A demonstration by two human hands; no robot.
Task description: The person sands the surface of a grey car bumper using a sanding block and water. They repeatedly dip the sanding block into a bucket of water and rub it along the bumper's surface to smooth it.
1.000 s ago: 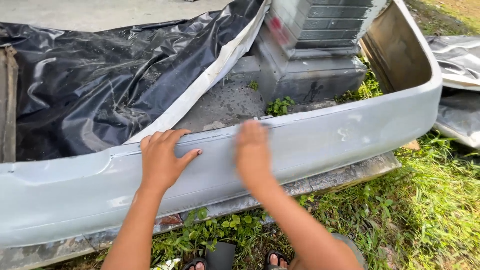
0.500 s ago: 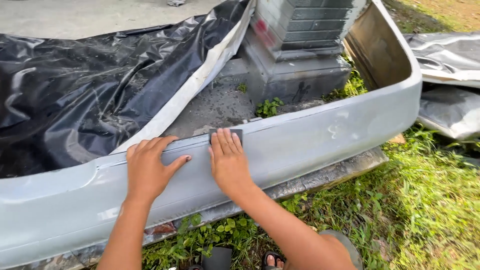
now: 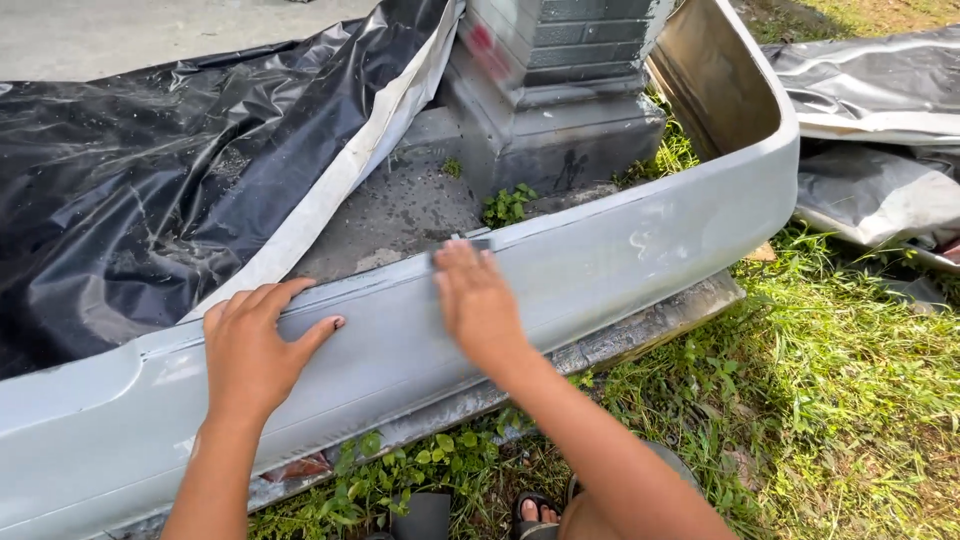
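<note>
Grass (image 3: 800, 400) underfoot | grey car bumper (image 3: 620, 250) propped on edge across it | left hand (image 3: 250, 345) laid flat, open, gripping nothing | right hand (image 3: 478, 300) flat, pressing what may be a sanding pad (image 3: 478, 240) | bumper judged light, flexible, smooth; best held along top edge | black sheet (image 3: 120, 200) behind

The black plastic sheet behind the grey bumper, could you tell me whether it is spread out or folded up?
Spread out: the crinkled black plastic sheet lies open across the ground behind the long grey car bumper, one edge turned back, showing a white underside.
</note>
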